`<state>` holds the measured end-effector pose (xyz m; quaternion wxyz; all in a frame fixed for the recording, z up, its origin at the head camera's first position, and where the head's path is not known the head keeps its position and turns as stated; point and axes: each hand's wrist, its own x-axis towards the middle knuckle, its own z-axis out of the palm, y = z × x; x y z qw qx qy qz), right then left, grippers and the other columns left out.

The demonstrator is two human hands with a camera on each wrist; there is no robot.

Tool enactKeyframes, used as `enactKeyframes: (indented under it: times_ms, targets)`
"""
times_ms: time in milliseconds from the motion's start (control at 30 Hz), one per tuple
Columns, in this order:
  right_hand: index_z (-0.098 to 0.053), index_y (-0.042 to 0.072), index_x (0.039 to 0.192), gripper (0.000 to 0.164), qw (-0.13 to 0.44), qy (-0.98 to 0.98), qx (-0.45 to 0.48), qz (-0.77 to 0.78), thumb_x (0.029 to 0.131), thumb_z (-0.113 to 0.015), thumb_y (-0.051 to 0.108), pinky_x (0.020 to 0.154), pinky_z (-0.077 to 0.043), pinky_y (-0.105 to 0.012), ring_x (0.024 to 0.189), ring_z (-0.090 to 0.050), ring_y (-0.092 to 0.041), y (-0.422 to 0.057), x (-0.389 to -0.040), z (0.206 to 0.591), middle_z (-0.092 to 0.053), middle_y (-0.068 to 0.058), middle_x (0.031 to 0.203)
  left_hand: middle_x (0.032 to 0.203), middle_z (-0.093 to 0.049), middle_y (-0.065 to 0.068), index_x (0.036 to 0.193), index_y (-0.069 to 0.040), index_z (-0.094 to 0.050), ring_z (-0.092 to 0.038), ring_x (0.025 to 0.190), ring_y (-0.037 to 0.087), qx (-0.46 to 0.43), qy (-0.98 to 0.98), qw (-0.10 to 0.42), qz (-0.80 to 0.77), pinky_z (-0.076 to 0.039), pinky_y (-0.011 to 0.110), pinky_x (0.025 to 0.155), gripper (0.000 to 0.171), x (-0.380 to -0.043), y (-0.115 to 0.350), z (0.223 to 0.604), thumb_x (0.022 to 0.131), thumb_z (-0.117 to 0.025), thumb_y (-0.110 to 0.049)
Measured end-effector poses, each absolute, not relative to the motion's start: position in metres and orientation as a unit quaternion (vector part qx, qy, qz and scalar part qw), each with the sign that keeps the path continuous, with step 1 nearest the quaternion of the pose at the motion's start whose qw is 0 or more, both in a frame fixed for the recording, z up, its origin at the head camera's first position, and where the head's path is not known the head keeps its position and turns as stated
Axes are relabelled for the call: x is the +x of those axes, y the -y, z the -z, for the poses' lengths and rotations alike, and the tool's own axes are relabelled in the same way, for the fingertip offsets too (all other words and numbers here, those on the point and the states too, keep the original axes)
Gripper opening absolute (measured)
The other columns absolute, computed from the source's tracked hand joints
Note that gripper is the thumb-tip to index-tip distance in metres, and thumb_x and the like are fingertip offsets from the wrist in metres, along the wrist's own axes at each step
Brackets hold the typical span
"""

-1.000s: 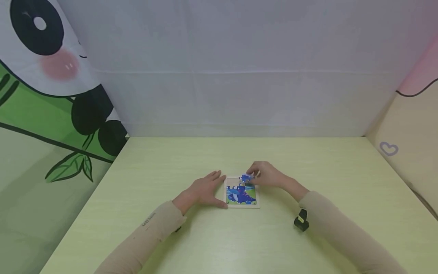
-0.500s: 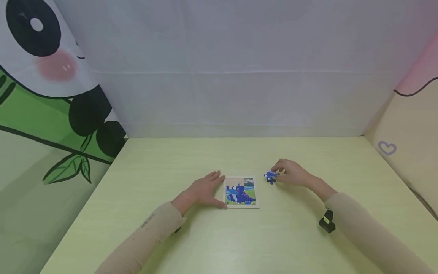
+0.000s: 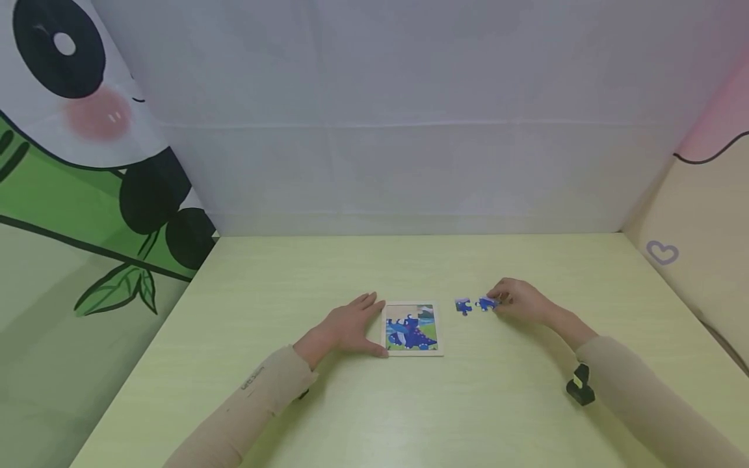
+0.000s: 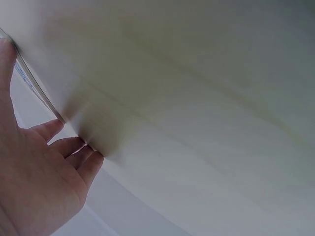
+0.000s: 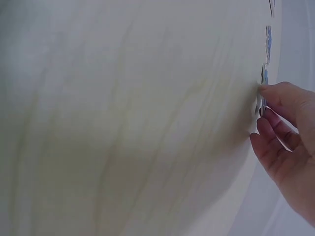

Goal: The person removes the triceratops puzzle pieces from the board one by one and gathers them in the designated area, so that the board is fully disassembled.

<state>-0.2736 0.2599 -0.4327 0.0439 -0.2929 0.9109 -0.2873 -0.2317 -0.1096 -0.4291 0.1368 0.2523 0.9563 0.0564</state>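
Observation:
My left hand (image 3: 349,327) rests with spread fingers at the left edge of a small framed jigsaw puzzle (image 3: 412,331). The puzzle's picture is a blue dinosaur on green; bare backing shows along its upper left. To the right of the frame, my right hand (image 3: 523,302) pinches a blue puzzle piece (image 3: 486,303) low over the table. A second blue puzzle piece (image 3: 463,306) lies between that one and the frame. The right wrist view shows thumb and fingertips on the held piece (image 5: 264,101), seen edge-on. In the left wrist view, the fingertips of the left hand (image 4: 44,167) touch the tabletop beside the frame.
The pale wooden table (image 3: 409,409) runs back to a grey-white cloth wall (image 3: 409,169). A printed cartoon panel (image 3: 99,162) stands at the left, and another panel (image 3: 702,234) at the right.
My right hand has moved right from over the puzzle, carrying pieces off its top. One piece now lies on the table, with another in the fingers farther right. The left hand stays put.

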Motion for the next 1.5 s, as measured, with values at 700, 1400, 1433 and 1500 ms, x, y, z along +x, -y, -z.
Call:
enactKeyframes:
  times_ms: [700,1400,1433,1500]
  targets:
    - [-0.064,-0.007,0.1,0.025,0.069,-0.912,-0.269,0.302,0.076,-0.067,-0.001,0.072,-0.048,-0.033,0.085,-0.056,-0.024,-0.26,-0.275,0.432,-0.06,-0.012,0.094,0.151,-0.015,0.009,0.145,-0.015,-0.024,-0.013,0.138,0.025,0.254,-0.956,0.133,-0.057,-0.029,0.045,0.104,0.106,-0.231,0.11,0.43,0.064,-0.058,-0.074]
    - [-0.062,-0.005,0.105,0.032,0.062,-0.904,-0.286,0.312,0.076,-0.07,0.006,0.074,-0.049,-0.035,0.091,-0.056,-0.028,-0.224,-0.276,0.424,-0.061,-0.013,0.098,0.151,-0.015,0.009,0.145,-0.015,-0.025,-0.013,0.138,0.025,0.251,-0.957,0.135,-0.061,-0.029,0.046,0.104,0.104,-0.232,0.11,0.43,0.065,-0.06,-0.072]
    - [-0.062,-0.004,0.106,0.032,0.065,-0.903,-0.287,0.312,0.077,-0.07,0.007,0.073,-0.05,-0.034,0.091,-0.056,-0.027,-0.22,-0.276,0.423,-0.061,-0.013,0.099,0.151,-0.015,0.009,0.145,-0.015,-0.025,-0.013,0.138,0.025,0.25,-0.957,0.135,-0.06,-0.029,0.046,0.104,0.104,-0.232,0.11,0.43,0.065,-0.06,-0.072]
    - [-0.061,-0.004,0.106,0.033,0.066,-0.902,-0.293,0.311,0.077,-0.07,0.007,0.07,-0.048,-0.031,0.091,-0.055,-0.027,-0.212,-0.276,0.422,-0.061,-0.012,0.098,0.151,-0.016,0.008,0.145,-0.015,-0.025,-0.013,0.138,0.025,0.25,-0.957,0.135,-0.061,-0.029,0.045,0.104,0.105,-0.232,0.109,0.43,0.064,-0.06,-0.072]
